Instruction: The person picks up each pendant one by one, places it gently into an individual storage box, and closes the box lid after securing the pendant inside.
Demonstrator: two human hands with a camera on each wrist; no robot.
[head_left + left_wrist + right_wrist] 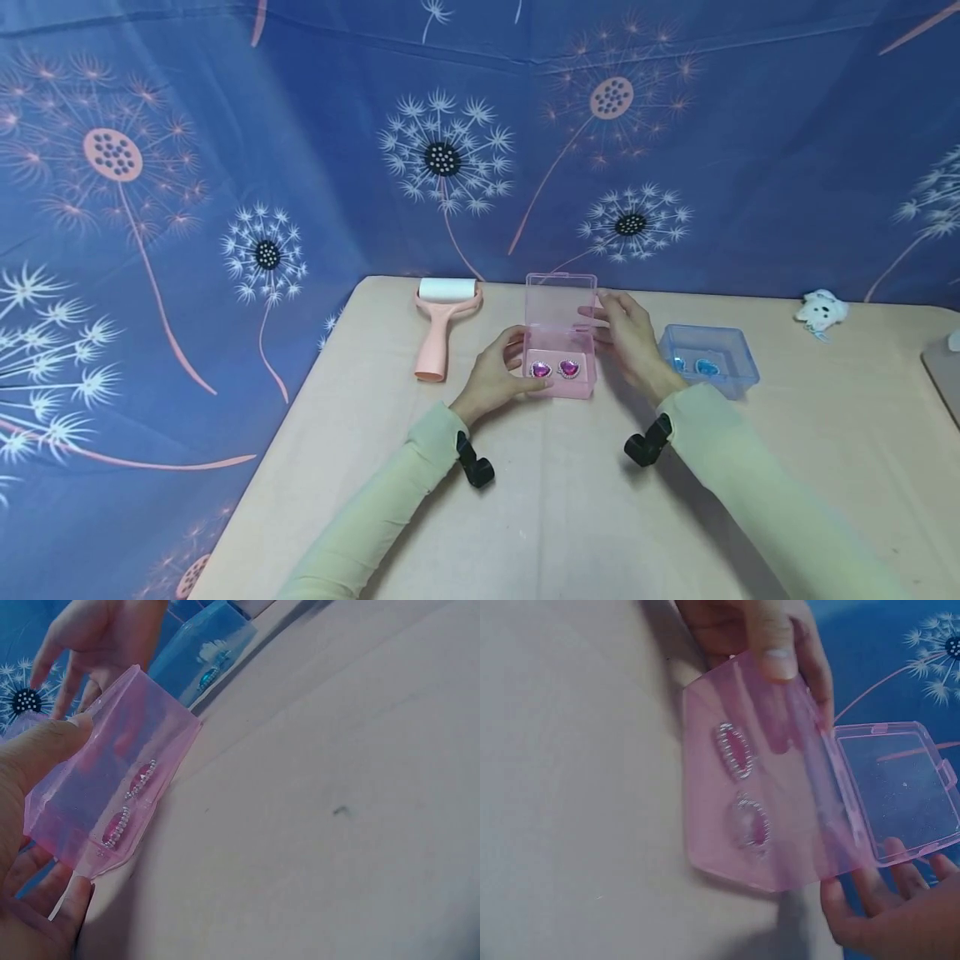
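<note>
A clear pink plastic box (577, 390) stands on the table with its hinged lid (561, 298) raised. Two heart-shaped pink gems (569, 368) with beaded silver rims lie inside, also seen through the wall in both wrist views. My left hand (491, 377) grips the box at its left side, thumb (56, 746) over the front rim. At the right edge of the raised lid is my right hand (628, 333), its fingers extended and loosely spread. In the right wrist view those fingers (907, 877) reach behind the lid's side; whether they press on it is unclear.
A pink-handled lint roller (433, 346) lies left of the box. To the right stands a blue box (738, 367) with blue gems inside. Farther right are a small white plush-like figure (822, 312) and a grey object (941, 375) cut by the frame. Dandelion-print cloth (480, 75) hangs behind.
</note>
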